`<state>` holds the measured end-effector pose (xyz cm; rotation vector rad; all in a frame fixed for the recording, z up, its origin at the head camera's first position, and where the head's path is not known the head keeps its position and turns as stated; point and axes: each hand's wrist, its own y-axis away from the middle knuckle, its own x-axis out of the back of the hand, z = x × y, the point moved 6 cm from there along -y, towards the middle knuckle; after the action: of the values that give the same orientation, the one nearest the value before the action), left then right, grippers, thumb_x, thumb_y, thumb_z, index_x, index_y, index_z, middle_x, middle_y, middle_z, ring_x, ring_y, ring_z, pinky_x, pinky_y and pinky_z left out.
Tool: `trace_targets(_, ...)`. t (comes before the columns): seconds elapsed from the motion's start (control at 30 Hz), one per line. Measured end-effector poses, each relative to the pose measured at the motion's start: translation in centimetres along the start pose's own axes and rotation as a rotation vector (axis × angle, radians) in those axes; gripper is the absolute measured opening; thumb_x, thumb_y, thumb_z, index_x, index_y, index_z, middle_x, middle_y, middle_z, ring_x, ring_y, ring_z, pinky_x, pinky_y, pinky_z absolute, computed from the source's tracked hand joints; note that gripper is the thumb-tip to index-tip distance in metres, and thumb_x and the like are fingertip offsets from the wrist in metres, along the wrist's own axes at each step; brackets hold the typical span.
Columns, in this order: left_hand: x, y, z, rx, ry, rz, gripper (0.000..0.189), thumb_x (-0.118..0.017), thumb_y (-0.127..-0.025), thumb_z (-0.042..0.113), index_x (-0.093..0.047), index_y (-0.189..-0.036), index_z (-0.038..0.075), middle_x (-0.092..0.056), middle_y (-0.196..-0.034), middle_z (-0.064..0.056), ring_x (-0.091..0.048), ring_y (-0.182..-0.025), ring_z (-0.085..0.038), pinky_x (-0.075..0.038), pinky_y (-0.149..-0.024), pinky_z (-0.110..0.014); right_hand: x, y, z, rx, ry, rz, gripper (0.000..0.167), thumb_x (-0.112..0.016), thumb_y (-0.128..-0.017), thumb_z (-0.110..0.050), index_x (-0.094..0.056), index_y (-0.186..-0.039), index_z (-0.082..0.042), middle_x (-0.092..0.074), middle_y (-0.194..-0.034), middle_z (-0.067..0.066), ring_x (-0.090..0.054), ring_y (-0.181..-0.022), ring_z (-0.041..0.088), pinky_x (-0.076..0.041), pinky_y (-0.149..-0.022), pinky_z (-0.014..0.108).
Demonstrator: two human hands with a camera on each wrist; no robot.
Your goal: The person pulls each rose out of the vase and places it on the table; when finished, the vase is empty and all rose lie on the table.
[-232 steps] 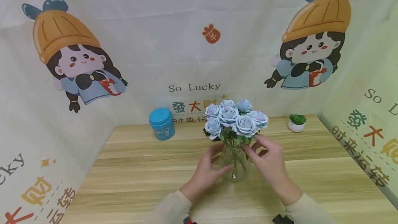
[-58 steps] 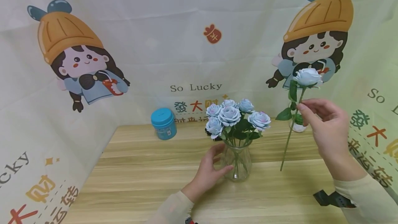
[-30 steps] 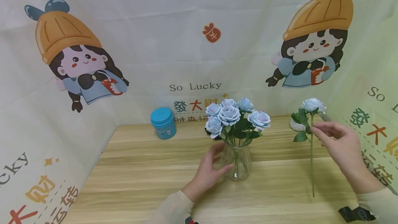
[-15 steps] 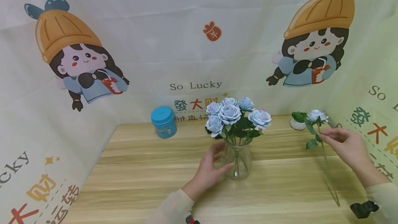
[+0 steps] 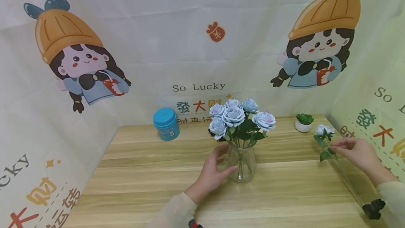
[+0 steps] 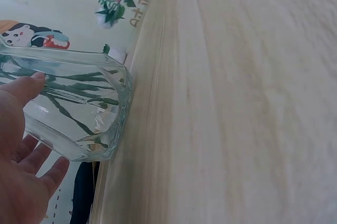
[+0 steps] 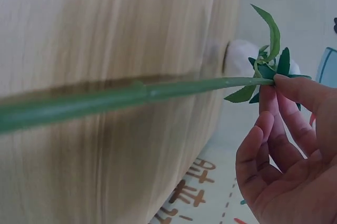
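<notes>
A clear glass vase (image 5: 248, 164) stands upright on the table, holding several pale blue artificial roses (image 5: 233, 116) with green leaves. Around its left side is my left hand (image 5: 209, 177), thumb in front and fingers behind; the left wrist view shows the thumb on the glass and stems (image 6: 68, 95) inside. My right hand (image 5: 357, 152) pinches one rose (image 5: 323, 130) by its stem, just below the leaves, between thumb and fingertips. That rose leans low over the right side of the table, its bloom pointing away and its long stem (image 7: 174, 89) running back toward the wrist.
A blue lidded jar (image 5: 166, 126) stands at the back left of the wooden table (image 5: 142, 185). A small potted succulent (image 5: 303, 122) sits at the back right, close to the held rose. Behind the vase a dark object (image 5: 216, 134) is partly hidden. Printed cloth (image 5: 158, 45) surrounds the table.
My right hand has drawn one rose out of the bunch, carried it right, then lowered and tilted it down toward the table. The left hand has stayed at the vase.
</notes>
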<state>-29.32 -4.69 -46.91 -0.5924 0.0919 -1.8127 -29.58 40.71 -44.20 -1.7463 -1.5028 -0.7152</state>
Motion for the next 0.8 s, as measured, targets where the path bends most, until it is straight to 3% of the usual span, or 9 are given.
trace_targets(0.2,0.0,0.0,0.0,-0.005,0.000,-0.002,0.071,-0.081,-0.089,0.008,-0.044,-0.149,0.000,-0.052,-0.151,-0.018,-0.053,-0.139,-0.036,-0.049,-0.112,-0.052,-0.1,-0.3,1.1,-0.014,0.045,-0.051,0.032,-0.071,-0.098,-0.025,-0.072,-0.104,0.007,-0.076,-0.093,0.020,-0.061,-0.078,0.011,-0.047,-0.062,0.027)
trace_targets(0.4,0.0,0.0,-0.1,0.021,0.009,-0.001,0.072,-0.081,-0.088,0.007,-0.044,-0.150,0.001,-0.052,-0.152,-0.018,-0.052,-0.140,-0.034,-0.048,-0.113,-0.052,-0.3,-0.5,2.1,-0.021,0.083,-0.066,0.025,-0.071,-0.096,-0.019,-0.072,-0.100,0.006,-0.075,-0.093,0.023,-0.065,-0.080,0.022,-0.047,-0.063,0.030)
trace_targets(0.8,0.1,0.1,-0.1,0.021,-0.002,-0.006,0.071,-0.081,-0.089,0.009,-0.044,-0.149,0.000,-0.052,-0.151,-0.017,-0.052,-0.140,-0.035,-0.049,-0.112,-0.051,-1.2,-0.5,4.0,-0.056,0.060,-0.100,0.030,-0.070,-0.096,-0.016,-0.069,-0.104,0.012,-0.074,-0.092,0.025,-0.062,-0.066,0.013,-0.051,-0.053,0.027)
